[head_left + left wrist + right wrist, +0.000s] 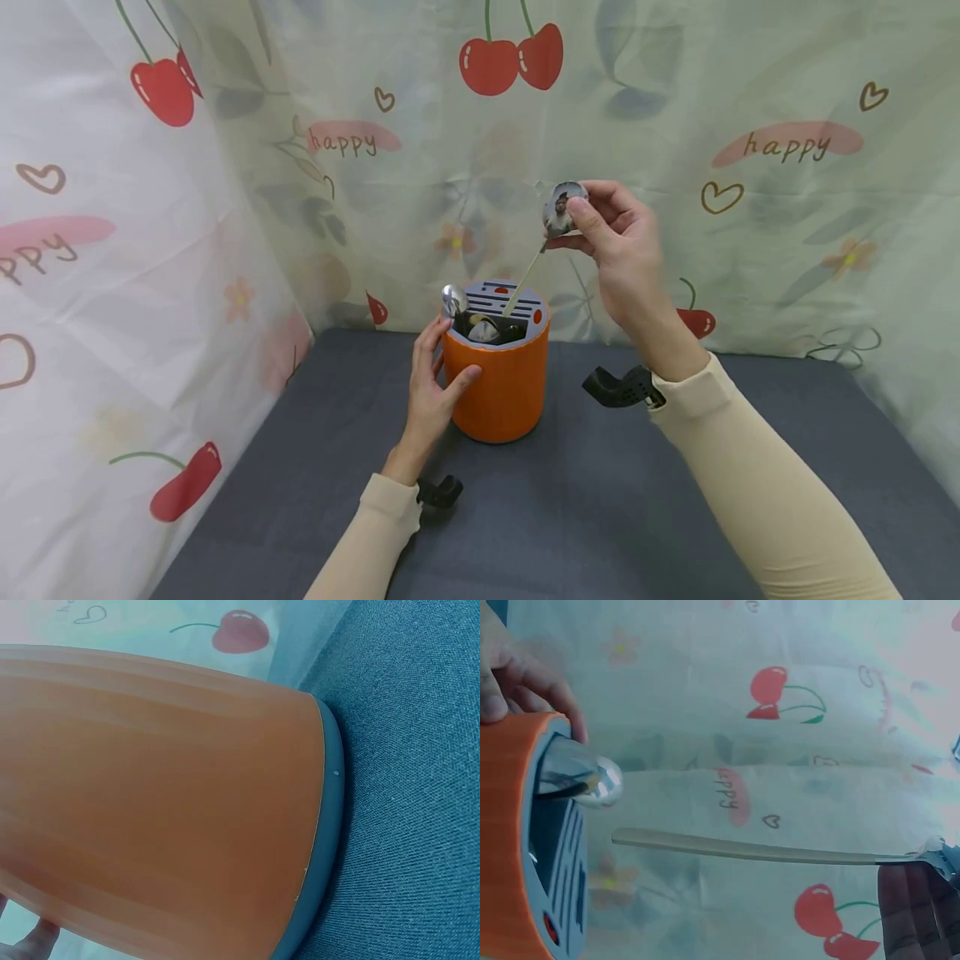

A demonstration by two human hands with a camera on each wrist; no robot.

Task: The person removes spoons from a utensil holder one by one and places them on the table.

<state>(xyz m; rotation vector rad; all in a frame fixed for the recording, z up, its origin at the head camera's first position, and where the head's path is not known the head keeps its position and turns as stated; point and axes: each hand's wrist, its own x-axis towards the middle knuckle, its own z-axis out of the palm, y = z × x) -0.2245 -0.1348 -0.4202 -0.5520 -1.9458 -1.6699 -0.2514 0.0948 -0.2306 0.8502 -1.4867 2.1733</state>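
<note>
An orange cylindrical utensil holder [498, 396] with a grey slotted top stands on the dark cloth. My left hand [427, 400] grips its left side, thumb on the front and fingers near the rim. Above and to the right, my right hand [628, 254] pinches a spoon [557, 212] by its shiny bowl. The spoon's pale handle [742, 850] points down toward the slots; in the right wrist view its end is apart from the holder. One spoon [453, 300] sticks up at the holder's left rim, and another shiny bowl [483, 332] sits in the front compartment.
A dark grey cloth [630, 500] covers the table. Curtains printed with cherries and hearts hang behind [420, 183] and at the left [97, 333]. Black wrist mounts [618, 387] jut out from both sleeves.
</note>
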